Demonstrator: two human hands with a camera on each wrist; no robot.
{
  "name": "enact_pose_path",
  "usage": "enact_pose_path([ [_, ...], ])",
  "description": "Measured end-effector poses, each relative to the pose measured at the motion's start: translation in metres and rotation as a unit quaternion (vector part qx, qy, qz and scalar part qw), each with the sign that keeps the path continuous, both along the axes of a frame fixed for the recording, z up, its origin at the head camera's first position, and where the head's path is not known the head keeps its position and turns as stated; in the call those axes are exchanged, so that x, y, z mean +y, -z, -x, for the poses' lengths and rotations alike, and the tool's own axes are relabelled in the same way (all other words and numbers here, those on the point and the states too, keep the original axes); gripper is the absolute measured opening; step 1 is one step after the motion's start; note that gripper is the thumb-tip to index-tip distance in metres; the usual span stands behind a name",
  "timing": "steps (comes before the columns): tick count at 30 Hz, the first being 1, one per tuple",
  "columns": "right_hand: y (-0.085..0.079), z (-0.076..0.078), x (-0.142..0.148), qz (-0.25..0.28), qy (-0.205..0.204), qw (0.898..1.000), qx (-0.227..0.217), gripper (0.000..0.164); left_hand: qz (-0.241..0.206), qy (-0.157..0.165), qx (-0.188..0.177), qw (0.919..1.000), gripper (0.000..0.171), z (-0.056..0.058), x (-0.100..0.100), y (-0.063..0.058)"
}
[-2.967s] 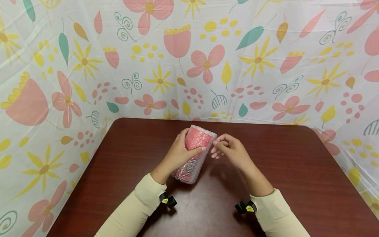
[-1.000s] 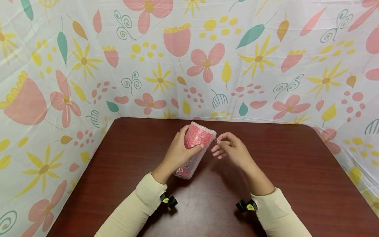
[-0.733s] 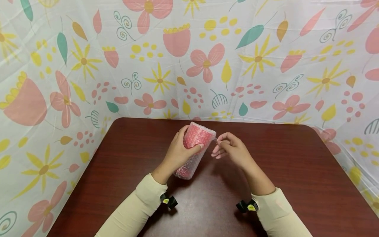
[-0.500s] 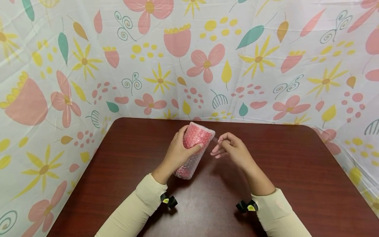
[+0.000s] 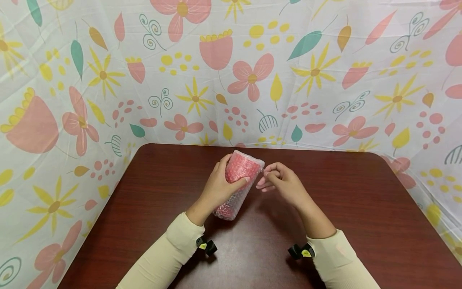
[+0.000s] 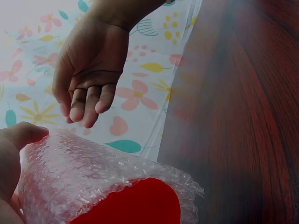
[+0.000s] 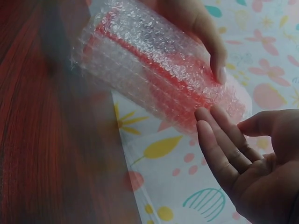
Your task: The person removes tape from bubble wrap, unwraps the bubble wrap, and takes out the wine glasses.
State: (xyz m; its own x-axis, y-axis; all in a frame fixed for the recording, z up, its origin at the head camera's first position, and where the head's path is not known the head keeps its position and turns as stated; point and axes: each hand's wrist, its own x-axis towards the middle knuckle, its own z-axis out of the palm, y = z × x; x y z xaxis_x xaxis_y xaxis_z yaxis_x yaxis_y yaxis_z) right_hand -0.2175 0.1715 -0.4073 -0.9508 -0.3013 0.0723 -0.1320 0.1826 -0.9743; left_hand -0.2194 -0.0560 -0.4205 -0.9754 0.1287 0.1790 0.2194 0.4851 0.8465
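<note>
A red cylindrical object wrapped in bubble wrap [image 5: 240,170] is tilted above the table in the head view. My left hand [image 5: 215,188] grips its left side, thumb across the front. Just right of its upper end, my right hand [image 5: 283,182] pinches a small clear strip [image 5: 262,170], perhaps tape, between thumb and index finger; the other fingers are loosely bent. In the left wrist view, a flat red end [image 6: 133,205] shows inside the open edge of the bubble wrap [image 6: 79,168]. The right wrist view has the right fingers [image 7: 224,149] right beside the wrapping.
A dark reddish-brown wooden table [image 5: 159,241] lies under both hands. Behind it and on the left hangs a white cloth [image 5: 216,96] with flowers and leaves. Each wrist wears a small black camera, one of them the left camera [image 5: 207,245].
Over the last seconds, the wrapped object has turned slightly in the left hand. The clear strip between it and the right fingers showed stretched half a second ago and looks shorter now.
</note>
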Motion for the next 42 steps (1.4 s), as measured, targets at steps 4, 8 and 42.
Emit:
enact_pose_path([
  [4, 0.0005, -0.0003, 0.0003, -0.001, -0.014, 1.000, 0.009, 0.026, 0.003, 0.002, 0.004, 1.0000, 0.093, 0.0006, 0.0004, 0.0008],
  [8, 0.0014, 0.0000, 0.0011, 0.000, -0.023, 1.000, 0.005, 0.025, 0.006, 0.000, 0.005, 1.0000, 0.093, 0.0013, 0.0007, 0.0021],
  [42, 0.0020, 0.0006, 0.0002, -0.019, -0.006, 1.000, 0.006, 0.021, 0.024, 0.010, 0.008, 0.9996, 0.091, -0.0009, 0.0029, 0.0056],
])
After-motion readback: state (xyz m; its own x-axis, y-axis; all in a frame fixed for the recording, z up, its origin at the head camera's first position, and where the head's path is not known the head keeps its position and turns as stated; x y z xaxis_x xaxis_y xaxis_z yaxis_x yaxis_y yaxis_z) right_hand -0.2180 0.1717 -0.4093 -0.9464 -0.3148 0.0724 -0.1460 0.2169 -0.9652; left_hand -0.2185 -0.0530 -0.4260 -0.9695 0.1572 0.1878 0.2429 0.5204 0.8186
